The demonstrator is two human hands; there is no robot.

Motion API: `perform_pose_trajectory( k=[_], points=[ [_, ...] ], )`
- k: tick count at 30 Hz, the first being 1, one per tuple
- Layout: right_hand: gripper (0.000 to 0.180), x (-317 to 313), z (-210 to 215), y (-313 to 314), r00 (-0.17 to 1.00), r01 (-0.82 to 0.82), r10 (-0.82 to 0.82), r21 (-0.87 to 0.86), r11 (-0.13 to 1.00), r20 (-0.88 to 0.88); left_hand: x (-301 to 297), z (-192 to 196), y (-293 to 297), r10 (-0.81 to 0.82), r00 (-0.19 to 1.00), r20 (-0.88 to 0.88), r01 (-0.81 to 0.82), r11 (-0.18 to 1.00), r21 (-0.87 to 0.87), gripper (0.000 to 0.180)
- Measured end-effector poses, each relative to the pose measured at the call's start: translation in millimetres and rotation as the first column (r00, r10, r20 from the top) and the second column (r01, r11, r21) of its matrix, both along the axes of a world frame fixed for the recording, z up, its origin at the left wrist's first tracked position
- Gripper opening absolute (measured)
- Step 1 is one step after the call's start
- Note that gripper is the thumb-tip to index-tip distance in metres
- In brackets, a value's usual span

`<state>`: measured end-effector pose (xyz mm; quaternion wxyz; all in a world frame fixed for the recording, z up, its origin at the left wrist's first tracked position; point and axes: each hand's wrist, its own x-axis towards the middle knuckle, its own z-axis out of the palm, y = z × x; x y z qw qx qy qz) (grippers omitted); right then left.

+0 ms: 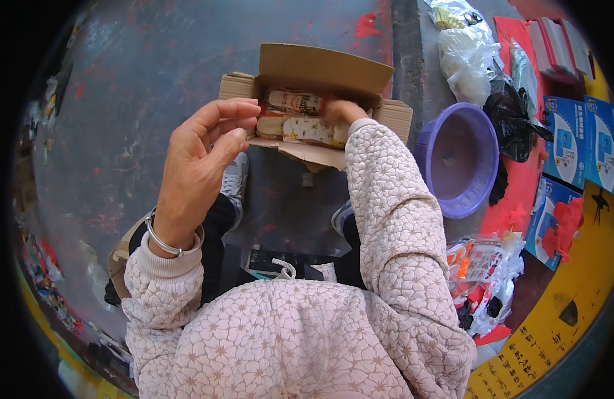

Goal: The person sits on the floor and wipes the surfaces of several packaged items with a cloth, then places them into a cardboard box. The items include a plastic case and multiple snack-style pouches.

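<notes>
An open cardboard box (323,66) sits on the floor in front of me, its flaps folded outward. Inside lie flat packs in clear plastic: a pale rounded pack with dark print (295,102) at the far side and a patterned pack (310,130) nearer me. My left hand (199,149) is raised by the box's left side, thumb and fingers apart, holding nothing I can see. Reaching into the right part of the box, my right hand (343,113) is over the packs. Its fingers are blurred and partly hidden, so any grip is unclear.
A purple plastic basin (459,159) stands right of the box. Beyond it lie a black plastic bag (510,123), clear plastic bags (466,63) and blue printed boxes (565,143). A clear bag of colourful items (486,272) is at the lower right. My shoes (235,183) flank the box's near side.
</notes>
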<state>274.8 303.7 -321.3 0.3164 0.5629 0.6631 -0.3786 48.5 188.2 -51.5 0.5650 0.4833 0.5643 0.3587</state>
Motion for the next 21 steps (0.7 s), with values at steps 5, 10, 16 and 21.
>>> perform_pose_trajectory(
  k=[5, 10, 16, 21],
  points=[
    [0.058, 0.2, -62.1, -22.9, 0.993, 0.090, -0.061, 0.319, 0.943, -0.101, 1.6, -5.2, 2.2, -0.062, 0.998, -0.014, 0.061, 0.997, -0.040, 0.023],
    [0.045, -4.7, -10.3, -9.3, 0.996, -0.070, 0.078, 0.193, 0.979, -0.031, 4.0, -10.6, -1.2, -0.163, 0.985, -0.049, 0.160, 0.985, -0.057, 0.024],
    [0.025, -1.2, -14.3, 10.2, 0.999, -0.016, 0.031, 0.359, 0.933, -0.036, 7.1, -7.5, -0.3, -0.165, 0.984, -0.073, 0.161, 0.986, -0.052, 0.025],
    [0.038, -41.7, -48.8, -43.1, 0.998, 0.053, -0.056, 0.548, 0.835, -0.012, 9.1, -6.9, -1.3, -0.160, 0.984, -0.077, 0.155, 0.985, -0.071, 0.028]
  ],
)
